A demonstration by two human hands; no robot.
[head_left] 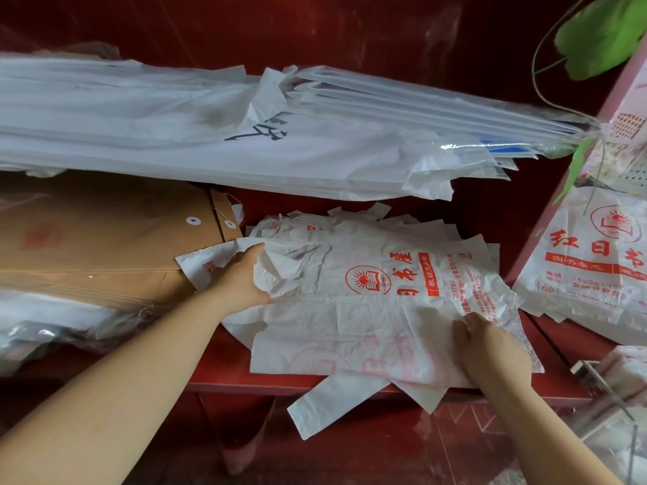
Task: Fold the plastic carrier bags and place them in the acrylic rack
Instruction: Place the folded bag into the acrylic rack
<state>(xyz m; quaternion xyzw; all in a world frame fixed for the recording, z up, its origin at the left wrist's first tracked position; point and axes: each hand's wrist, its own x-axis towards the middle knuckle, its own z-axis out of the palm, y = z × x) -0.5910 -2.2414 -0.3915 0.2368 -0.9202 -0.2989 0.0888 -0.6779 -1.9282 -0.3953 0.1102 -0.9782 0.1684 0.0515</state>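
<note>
A bag (350, 327), white with red print, lies flat atop a pile (402, 232) of like bags in the middle of the red shelf (224, 358), reaching to its front edge; one handle strip hangs over that edge; the left hand (245, 274) grips the bag's bunched, crumpled left end, fingers curled into the plastic; the right hand (490, 348) holds the bag's right edge near the front, thumb on top, fingers tucked in the crinkled plastic and mostly hidden; both forearms reach in from the front. The rack (602, 379), clear acrylic, stands at the right front corner, just beside the pile; what it holds is too blurred to tell. Brown envelopes (105, 239) lie along the left side, touching the pile's left edge; a long white bundle (210, 134) of plastic runs across the back edge; a second stack (588, 267) of printed bags leans at the right edge, and a green leaf (602, 36) hangs over the right back corner.
</note>
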